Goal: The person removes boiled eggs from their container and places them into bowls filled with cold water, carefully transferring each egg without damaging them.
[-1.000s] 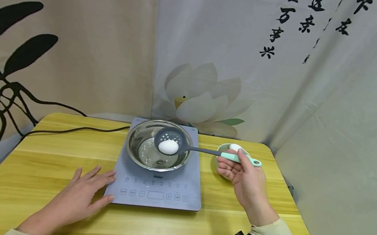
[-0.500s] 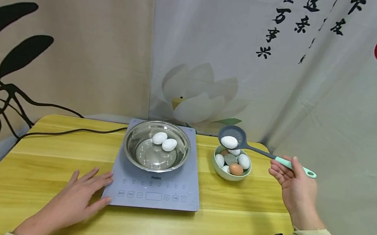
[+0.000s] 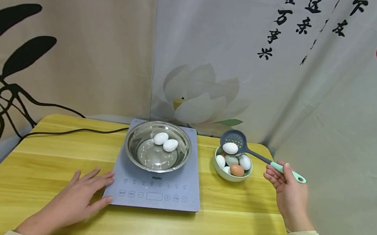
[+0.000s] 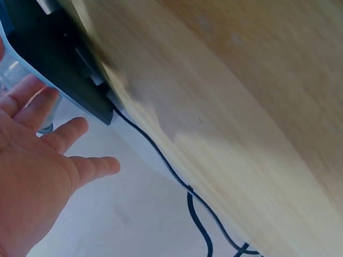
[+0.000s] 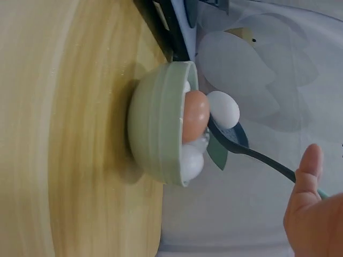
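Observation:
My right hand (image 3: 291, 196) holds the mint-green handle of a grey slotted skimmer (image 3: 259, 156). Its perforated head carries a white egg (image 3: 230, 148), just over the far rim of a pale green bowl (image 3: 227, 176). Inside that bowl lie several eggs, among them a brown egg (image 3: 237, 170). In the right wrist view the skimmer's egg (image 5: 224, 110) sits beside the brown one. Two white eggs (image 3: 161, 138) lie in a steel pot (image 3: 132, 157) on an induction cooktop (image 3: 179, 184). My left hand (image 3: 72, 199) has its fingers spread, fingertips at the cooktop's left edge.
A black cord (image 3: 78, 130) runs from the cooktop over the left side of the wooden table (image 3: 143, 231). Printed curtains (image 3: 223, 26) hang close behind the table and along its right side.
The skimmer has moved right from over the pot to the bowl, then lowered slightly, with a white egg on it. Two eggs now show in the pot. The left hand stays put.

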The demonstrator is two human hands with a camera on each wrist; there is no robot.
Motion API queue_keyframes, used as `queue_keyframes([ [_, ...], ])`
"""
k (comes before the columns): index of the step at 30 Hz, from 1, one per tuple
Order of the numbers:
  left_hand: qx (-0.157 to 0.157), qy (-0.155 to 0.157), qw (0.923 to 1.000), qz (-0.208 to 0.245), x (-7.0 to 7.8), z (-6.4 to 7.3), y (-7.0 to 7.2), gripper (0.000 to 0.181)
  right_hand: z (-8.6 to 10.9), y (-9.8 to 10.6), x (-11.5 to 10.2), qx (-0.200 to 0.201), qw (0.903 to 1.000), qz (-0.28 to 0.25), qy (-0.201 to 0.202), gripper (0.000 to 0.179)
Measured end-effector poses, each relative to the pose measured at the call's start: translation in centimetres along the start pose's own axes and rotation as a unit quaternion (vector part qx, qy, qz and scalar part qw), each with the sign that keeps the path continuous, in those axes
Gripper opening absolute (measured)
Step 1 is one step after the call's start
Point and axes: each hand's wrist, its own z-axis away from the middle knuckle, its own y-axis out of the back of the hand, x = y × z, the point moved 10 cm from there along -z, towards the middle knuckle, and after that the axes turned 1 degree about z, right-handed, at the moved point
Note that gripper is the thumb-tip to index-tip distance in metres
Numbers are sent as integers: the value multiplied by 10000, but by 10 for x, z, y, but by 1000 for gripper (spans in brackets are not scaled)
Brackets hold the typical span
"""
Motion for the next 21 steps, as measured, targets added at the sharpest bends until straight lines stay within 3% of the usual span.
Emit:
queue_keyframes([
  [11, 5, 4, 10000, 52, -1, 1, -1, 56, 3, -7, 8, -38, 9977, 545, 396, 28],
  [21, 17, -29, 10000, 4, -1, 0, -1, 56, 5, -11, 4, -89, 9849, 1524, 817, 39],
])
